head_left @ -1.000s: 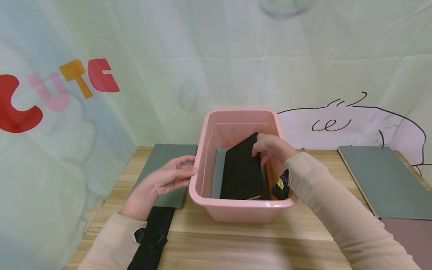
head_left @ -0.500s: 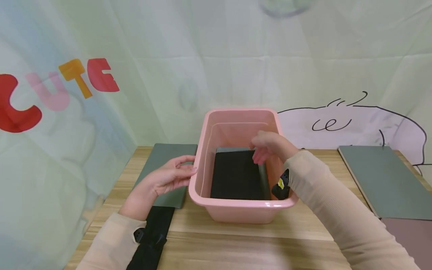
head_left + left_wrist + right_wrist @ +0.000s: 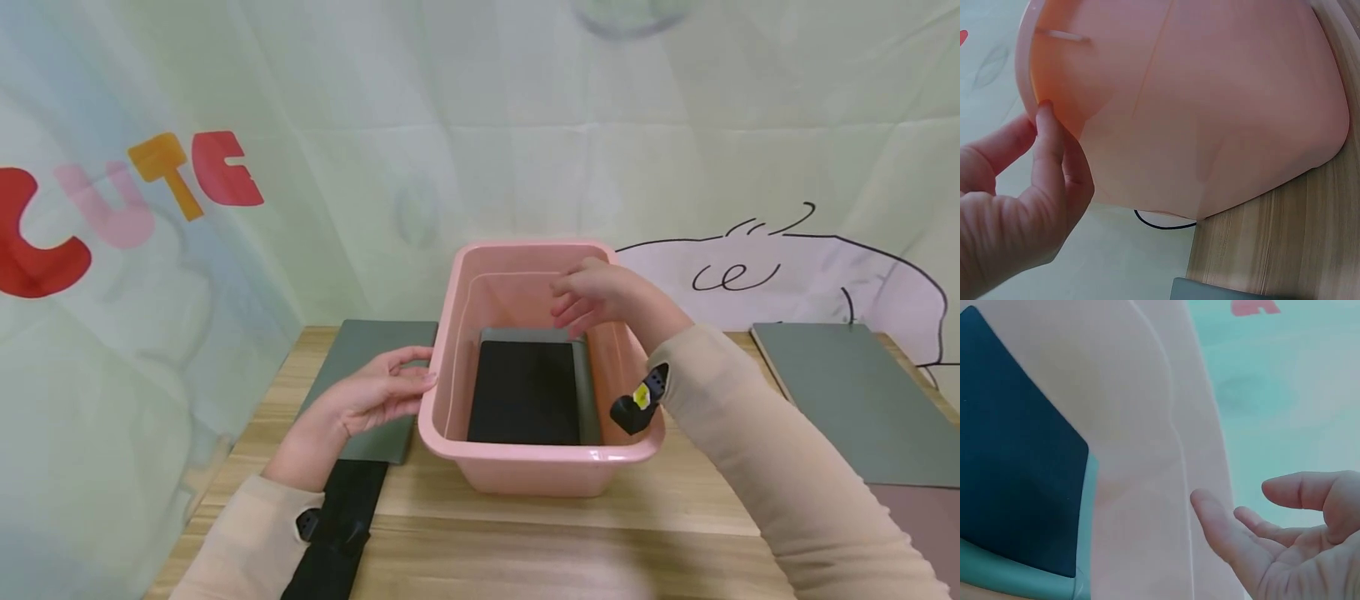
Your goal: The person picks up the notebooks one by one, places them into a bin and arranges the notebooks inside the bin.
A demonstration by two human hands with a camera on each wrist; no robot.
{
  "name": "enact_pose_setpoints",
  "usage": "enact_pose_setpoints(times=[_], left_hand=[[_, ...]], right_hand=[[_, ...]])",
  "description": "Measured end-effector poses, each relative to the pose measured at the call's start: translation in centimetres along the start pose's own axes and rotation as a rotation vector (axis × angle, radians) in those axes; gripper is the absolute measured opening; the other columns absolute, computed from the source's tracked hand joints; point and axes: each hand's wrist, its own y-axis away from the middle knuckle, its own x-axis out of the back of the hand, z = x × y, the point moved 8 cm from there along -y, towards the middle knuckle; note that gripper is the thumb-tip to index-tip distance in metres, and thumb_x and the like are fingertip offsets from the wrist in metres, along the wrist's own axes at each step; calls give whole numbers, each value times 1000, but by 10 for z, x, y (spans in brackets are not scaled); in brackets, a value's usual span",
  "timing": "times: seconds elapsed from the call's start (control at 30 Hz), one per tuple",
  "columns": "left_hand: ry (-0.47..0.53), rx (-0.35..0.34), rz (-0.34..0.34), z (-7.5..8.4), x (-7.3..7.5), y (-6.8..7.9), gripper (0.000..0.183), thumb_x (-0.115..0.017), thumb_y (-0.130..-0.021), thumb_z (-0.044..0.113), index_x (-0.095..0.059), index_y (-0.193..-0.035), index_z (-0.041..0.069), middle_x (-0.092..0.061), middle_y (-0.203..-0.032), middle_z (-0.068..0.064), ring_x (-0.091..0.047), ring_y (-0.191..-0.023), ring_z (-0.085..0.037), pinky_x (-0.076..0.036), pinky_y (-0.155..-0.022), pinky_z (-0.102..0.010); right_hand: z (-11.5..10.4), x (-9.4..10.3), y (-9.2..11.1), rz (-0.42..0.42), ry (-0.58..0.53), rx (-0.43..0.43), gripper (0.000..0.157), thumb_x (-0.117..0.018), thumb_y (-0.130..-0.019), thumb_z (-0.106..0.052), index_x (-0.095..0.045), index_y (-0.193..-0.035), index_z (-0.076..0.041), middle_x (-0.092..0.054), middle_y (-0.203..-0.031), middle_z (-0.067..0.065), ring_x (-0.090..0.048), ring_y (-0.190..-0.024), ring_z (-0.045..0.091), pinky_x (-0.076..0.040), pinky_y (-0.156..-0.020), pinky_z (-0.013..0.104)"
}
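A pink plastic bin (image 3: 542,452) stands on the table. My left hand (image 3: 386,390) pinches its left rim between thumb and fingers, as the left wrist view shows closely. Flat inside the bin lies a black notebook (image 3: 525,392) with rounded corners. Under it, a grey-green notebook (image 3: 590,408) shows along the far and right edges. My right hand (image 3: 588,293) hovers over the bin's far right part, fingers loosely bent and holding nothing. In the right wrist view the right hand (image 3: 1297,531) is apart from the black notebook (image 3: 1016,444).
Left of the bin a grey-green board (image 3: 375,350) lies on the wooden table (image 3: 480,550), with a black flat item (image 3: 352,508) nearer me. Another grey-green board (image 3: 862,392) and a mauve one (image 3: 911,525) lie at right. A printed curtain (image 3: 375,167) hangs behind.
My right hand has let go of the black notebook's raised edge, so it now lies flat, and has lifted up and away. The left hand stays at the bin's rim.
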Motion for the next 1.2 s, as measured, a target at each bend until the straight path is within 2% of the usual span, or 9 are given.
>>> enact_pose_setpoints(times=[0.17, 0.3, 0.47, 0.77, 1.0, 1.2], left_hand=[[-7, -3, -1, 0, 0, 0, 56, -50, -93, -4, -19, -139, -9, -60, -102, -10, -66, -84, -15, -55, -73, -25], [-10, -2, 1, 1, 1, 0, 55, -49, -93, -4, -19, -139, -9, -60, -103, -10, -66, -84, -15, -55, -73, -25], [-14, 1, 7, 0, 2, 0, 56, -49, -93, -4, -18, -139, -9, -60, -103, -10, -66, -85, -15, -55, -74, -26], [-14, -3, 3, 0, 3, 0, 55, -49, -93, -5, -19, -139, -9, -61, -102, -9, -66, -86, -15, -55, -74, -26], [-11, -5, 7, 1, 4, 1, 56, -50, -92, -5, -19, -139, -9, -60, -103, -8, -65, -86, -15, -55, -74, -26], [-10, -3, 10, 1, 4, 1, 56, -50, -93, -5, -19, -139, -9, -60, -103, -9, -65, -86, -15, -55, -74, -26]], right_hand=[[0, 11, 6, -7, -105, 9, 44, -46, -98, -17, -35, -136, 2, -55, -114, 22, -62, -96, 32, -53, -83, 42], [-1, 19, 11, -3, -150, 30, 41, -46, -98, -16, -37, -134, 2, -53, -118, 22, -63, -90, 26, -49, -89, 46], [-3, 27, 17, 9, -181, 54, 41, -49, -97, -17, -37, -133, 0, -55, -120, 20, -63, -91, 23, -50, -89, 42], [-6, 42, 26, 19, -163, 90, 43, -51, -96, -17, -37, -134, 1, -58, -113, 16, -64, -87, 19, -52, -87, 40], [-5, 53, 32, 22, -122, 147, 45, -53, -95, -17, -37, -134, 1, -63, -99, 5, -64, -88, 19, -53, -84, 38], [2, 63, 35, 27, -87, 174, 49, -56, -95, -20, -37, -135, 1, -63, -100, 4, -63, -93, 20, -54, -83, 37]])
